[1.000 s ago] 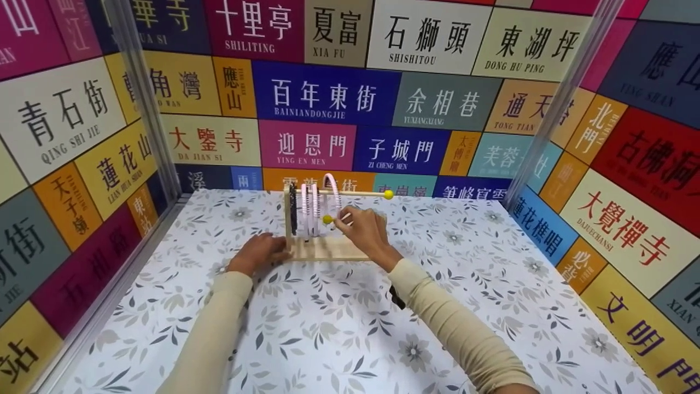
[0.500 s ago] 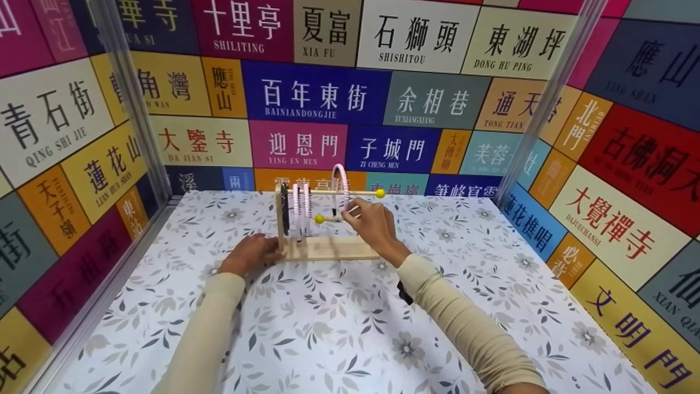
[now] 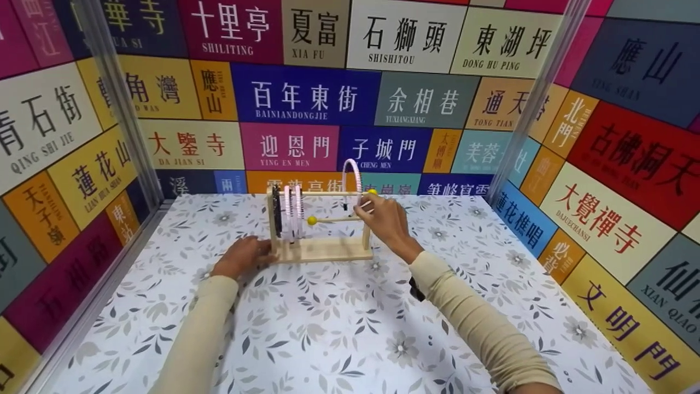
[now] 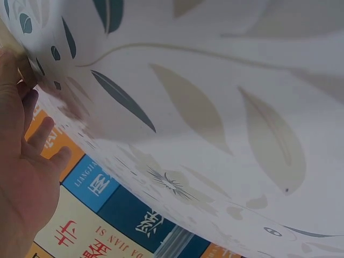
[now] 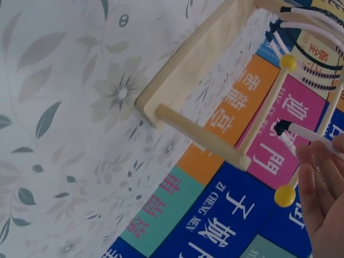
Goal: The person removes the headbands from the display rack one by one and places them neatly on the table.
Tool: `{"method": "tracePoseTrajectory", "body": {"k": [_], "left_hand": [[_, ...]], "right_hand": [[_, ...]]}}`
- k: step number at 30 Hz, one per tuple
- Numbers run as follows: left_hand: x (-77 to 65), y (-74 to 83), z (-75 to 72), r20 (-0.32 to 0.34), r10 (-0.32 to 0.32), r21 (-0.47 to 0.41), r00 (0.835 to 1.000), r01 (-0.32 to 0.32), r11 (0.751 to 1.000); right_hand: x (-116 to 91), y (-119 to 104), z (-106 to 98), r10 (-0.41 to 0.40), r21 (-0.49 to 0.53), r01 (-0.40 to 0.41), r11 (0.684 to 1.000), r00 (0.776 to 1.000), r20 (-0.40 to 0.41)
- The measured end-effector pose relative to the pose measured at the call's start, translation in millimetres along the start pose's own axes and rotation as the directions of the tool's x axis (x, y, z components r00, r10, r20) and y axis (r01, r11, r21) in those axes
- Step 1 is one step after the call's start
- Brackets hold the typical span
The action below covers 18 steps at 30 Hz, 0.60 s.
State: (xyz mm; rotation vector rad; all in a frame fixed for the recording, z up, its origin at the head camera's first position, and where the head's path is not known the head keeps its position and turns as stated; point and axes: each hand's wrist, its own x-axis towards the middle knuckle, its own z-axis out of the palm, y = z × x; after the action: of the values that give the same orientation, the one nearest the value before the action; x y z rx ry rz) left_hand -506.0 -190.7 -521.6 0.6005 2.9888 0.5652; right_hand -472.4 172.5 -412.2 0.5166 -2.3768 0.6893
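Note:
A wooden stand (image 3: 322, 250) carries two rods with yellow ball ends. My right hand (image 3: 387, 220) pinches a pink hairband (image 3: 350, 162) with small teeth, its arch rising above the upper rod near that rod's yellow ball (image 5: 285, 196). In the right wrist view, the held hairband's black-tipped ends (image 5: 282, 128) show beyond my fingers. Several more pink hairbands (image 3: 292, 213) hang at the stand's left end, beside black ones (image 3: 277, 210). My left hand (image 3: 240, 258) holds the stand's left end low down; in the left wrist view its fingers (image 4: 27, 107) are at the wooden edge.
The stand rests on a table (image 3: 322, 323) covered with a leaf-patterned cloth. Walls of coloured sign panels (image 3: 306, 93) enclose the back and both sides, with metal corner posts (image 3: 123, 109) at left and right.
My right hand has drawn the pink hairband rightward along the upper rod, away from the others, to near the yellow ball. My left hand has stayed at the stand's left end.

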Motion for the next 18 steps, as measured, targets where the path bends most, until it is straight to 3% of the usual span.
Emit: {"method": "tracePoseTrajectory", "body": {"k": [7,18], "left_hand": [[1.0,-0.9,-0.7,0.031,-0.030,-0.023,0.999,0.031,0.999],[2.0,1.3,0.7,0.020,-0.016,0.000,1.000,0.016,1.000]], "right_hand": [[-1.3,17.5,-13.2,0.028,-0.022,-0.028,0.999,1.000,-0.006],[-10.5,44.8,-33.3,0.095,-0.044,-0.096,0.994,0.995,-0.029]]}}
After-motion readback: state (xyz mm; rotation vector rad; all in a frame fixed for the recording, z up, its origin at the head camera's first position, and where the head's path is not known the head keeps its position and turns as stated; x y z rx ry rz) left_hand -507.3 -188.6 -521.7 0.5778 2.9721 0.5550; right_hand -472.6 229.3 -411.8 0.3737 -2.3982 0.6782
